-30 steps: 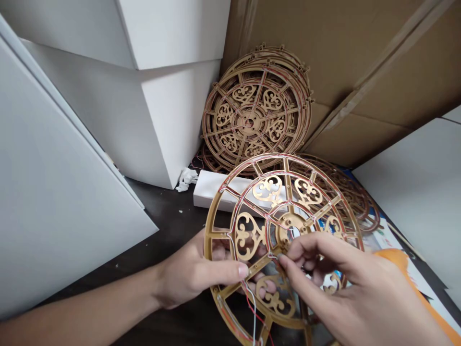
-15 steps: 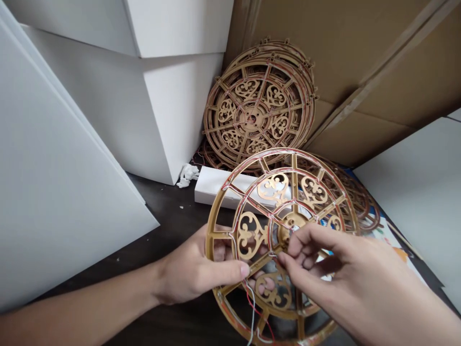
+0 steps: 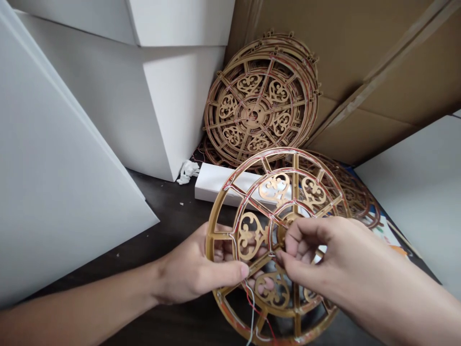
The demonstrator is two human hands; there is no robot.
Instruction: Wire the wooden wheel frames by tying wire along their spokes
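A round gold openwork frame [image 3: 215, 235] with scroll ornaments stands tilted up in front of me. Thin red and white wire [image 3: 252, 307] runs along its rings and spokes, and loose ends dangle at the lower left. My left hand [image 3: 209, 266] grips the frame's left side, thumb on the front near a spoke, fingers behind the openwork. My right hand [image 3: 320, 254] is at the centre, thumb and forefinger pinched together on the wire by the inner ring. Its fingers cover much of the hub, and the exact spot of the pinch is partly hidden.
More wired gold frames [image 3: 252, 115] lean in a stack against a cardboard sheet [image 3: 360, 57]. Others [image 3: 360, 192] lie to the right. A long white box [image 3: 216, 185] and crumpled white material [image 3: 188, 171] sit on the dark table [image 3: 169, 230]. White boxes [image 3: 180, 96] rise at left.
My right hand has shifted slightly up and left over the hub, covering more of it, and its fingers have drawn in. My left hand holds the frame in the same place.
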